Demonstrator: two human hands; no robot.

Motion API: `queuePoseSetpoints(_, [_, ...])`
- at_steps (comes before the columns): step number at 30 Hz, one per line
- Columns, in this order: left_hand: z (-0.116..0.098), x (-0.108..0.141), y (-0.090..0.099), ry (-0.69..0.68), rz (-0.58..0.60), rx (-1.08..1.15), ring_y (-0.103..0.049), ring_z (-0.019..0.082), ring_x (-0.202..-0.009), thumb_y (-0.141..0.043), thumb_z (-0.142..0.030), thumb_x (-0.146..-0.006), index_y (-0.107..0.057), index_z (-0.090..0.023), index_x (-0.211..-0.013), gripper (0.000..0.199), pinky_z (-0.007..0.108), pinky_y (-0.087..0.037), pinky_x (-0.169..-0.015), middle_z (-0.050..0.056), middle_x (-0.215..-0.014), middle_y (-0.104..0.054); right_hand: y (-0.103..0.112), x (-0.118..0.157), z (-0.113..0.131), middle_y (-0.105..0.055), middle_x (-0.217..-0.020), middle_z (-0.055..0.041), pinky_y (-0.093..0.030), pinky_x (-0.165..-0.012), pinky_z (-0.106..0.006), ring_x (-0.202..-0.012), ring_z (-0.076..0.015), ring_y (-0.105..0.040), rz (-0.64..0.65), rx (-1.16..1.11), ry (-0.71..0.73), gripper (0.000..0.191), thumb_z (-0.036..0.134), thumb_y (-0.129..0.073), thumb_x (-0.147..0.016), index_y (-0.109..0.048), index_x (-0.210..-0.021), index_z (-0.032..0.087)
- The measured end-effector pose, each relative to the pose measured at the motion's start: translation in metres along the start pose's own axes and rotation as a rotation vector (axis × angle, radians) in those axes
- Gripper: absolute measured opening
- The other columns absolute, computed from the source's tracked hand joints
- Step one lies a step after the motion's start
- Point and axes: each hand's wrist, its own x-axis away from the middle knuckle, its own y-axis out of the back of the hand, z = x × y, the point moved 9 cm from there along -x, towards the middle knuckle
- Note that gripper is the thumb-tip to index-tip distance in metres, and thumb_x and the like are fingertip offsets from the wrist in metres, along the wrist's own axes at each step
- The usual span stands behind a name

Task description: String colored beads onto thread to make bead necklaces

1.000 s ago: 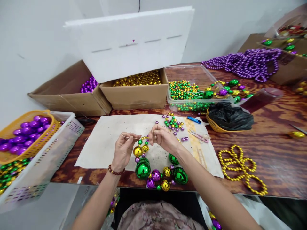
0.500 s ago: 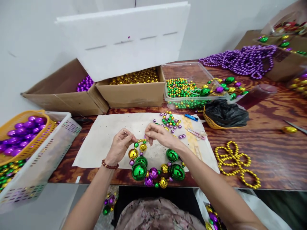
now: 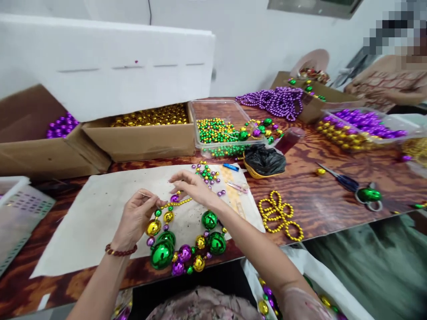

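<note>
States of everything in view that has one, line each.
left hand, pinching bead garland
right hand, open, fingers apart
bead garland, curved, green balls largest
gold strand, looped on table
white cloth, spread out
scissors, lying, blades look closed
gold-bead box, open
clear tub, open, holding beads
black bag, crumpled

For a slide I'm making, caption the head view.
Left hand pinching a green, gold and purple bead strand over a pale cloth, right hand alongside.

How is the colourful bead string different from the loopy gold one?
The colourful string mixes green, purple and gold; the gold string is all gold. The colourful string's beads vary in size; the gold string's match. The left hand holds the colourful string; the gold string lies untouched. Both shine.
</note>
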Motion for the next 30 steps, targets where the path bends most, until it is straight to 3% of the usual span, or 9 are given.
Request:
queuePoseSetpoints(2, [0.003, -0.001, 0.0, 0.037, -0.034, 0.019, -0.066, 0.015, -0.06, -0.091, -0.033, -0.056, -0.061, -0.019, -0.072, 0.037, 0.022, -0.048, -0.055, -0.002, -0.061, -0.067, 0.052, 0.024, -0.024, -0.07, -0.102, -0.0013, -0.051, -0.075, -0.023, -0.091, -0.0139, -0.067, -0.147, 0.564, -0.106, 0.012, 0.022, -0.048, -0.098, -0.059, -0.103, 0.021])
queuePoseSetpoints(3, [0.004, -0.001, 0.001, 0.051, -0.051, 0.03, -0.066, 0.015, -0.059, -0.091, -0.032, -0.055, -0.06, -0.02, -0.072, 0.037, 0.022, -0.048, -0.054, -0.003, -0.061, -0.066, 0.079, 0.038, -0.036, -0.07, -0.098, -0.0031, -0.049, -0.079, -0.026, -0.094, -0.0172, -0.066, -0.2, 0.702, -0.177, 0.013, 0.021, -0.049, -0.097, -0.062, -0.099, 0.02])
queuePoseSetpoints(6, [0.009, -0.003, 0.001, 0.081, -0.085, 0.026, -0.069, 0.018, -0.06, -0.09, -0.029, -0.056, -0.058, -0.02, -0.072, 0.036, 0.023, -0.048, -0.052, -0.004, -0.06, -0.065, 0.144, 0.079, -0.069, -0.07, -0.098, -0.0117, -0.045, -0.079, -0.032, -0.096, -0.025, -0.064, -0.267, 0.898, -0.326, 0.014, 0.015, -0.052, -0.093, -0.066, -0.091, 0.016])
queuePoseSetpoints(8, [0.012, -0.005, 0.0, 0.087, -0.087, 0.009, -0.071, 0.02, -0.063, -0.088, -0.029, -0.059, -0.056, -0.021, -0.073, 0.035, 0.023, -0.047, -0.05, -0.003, -0.061, -0.066, 0.167, 0.096, -0.085, -0.069, -0.104, -0.0156, -0.043, -0.082, -0.033, -0.1, -0.0276, -0.062, -0.264, 0.99, -0.365, 0.013, 0.014, -0.055, -0.091, -0.067, -0.097, 0.014])
queuePoseSetpoints(12, [0.014, -0.005, -0.001, 0.09, -0.097, -0.002, -0.073, 0.023, -0.069, -0.085, -0.028, -0.062, -0.054, -0.021, -0.074, 0.034, 0.021, -0.047, -0.049, -0.002, -0.062, -0.067, 0.173, 0.103, -0.107, -0.067, -0.112, -0.017, -0.041, -0.087, -0.034, -0.104, -0.0285, -0.059, -0.218, 1.084, -0.352, 0.021, 0.02, -0.057, -0.094, -0.065, -0.111, 0.012])
queuePoseSetpoints(20, [0.021, -0.004, 0.006, 0.118, -0.121, 0.022, -0.075, 0.024, -0.072, -0.087, -0.028, -0.059, -0.055, -0.02, -0.077, 0.038, 0.019, -0.046, -0.047, -0.001, -0.062, -0.069, 0.168, 0.099, -0.131, -0.065, -0.108, -0.016, -0.043, -0.091, -0.033, -0.103, -0.0264, -0.058, -0.23, 1.069, -0.259, 0.02, 0.02, -0.055, -0.094, -0.065, -0.109, 0.012])
queuePoseSetpoints(27, [0.026, -0.006, 0.007, 0.081, -0.1, 0.149, -0.073, 0.018, -0.063, -0.09, -0.031, -0.053, -0.052, -0.018, -0.076, 0.046, 0.019, -0.048, -0.055, -0.004, -0.058, -0.067, 0.185, 0.111, -0.134, -0.063, -0.1, -0.0154, -0.052, -0.084, -0.036, -0.09, -0.0253, -0.063, -0.343, 0.925, -0.152, 0.024, 0.028, -0.049, -0.089, -0.06, -0.106, 0.015])
queuePoseSetpoints(30, [0.027, -0.007, 0.007, 0.074, -0.066, 0.173, -0.073, 0.018, -0.062, -0.089, -0.033, -0.055, -0.051, -0.019, -0.077, 0.046, 0.021, -0.05, -0.057, -0.005, -0.059, -0.067, 0.195, 0.115, -0.122, -0.065, -0.098, -0.0143, -0.054, -0.08, -0.041, -0.087, -0.0267, -0.064, -0.459, 0.835, -0.09, 0.031, 0.038, -0.046, -0.09, -0.056, -0.11, 0.016])
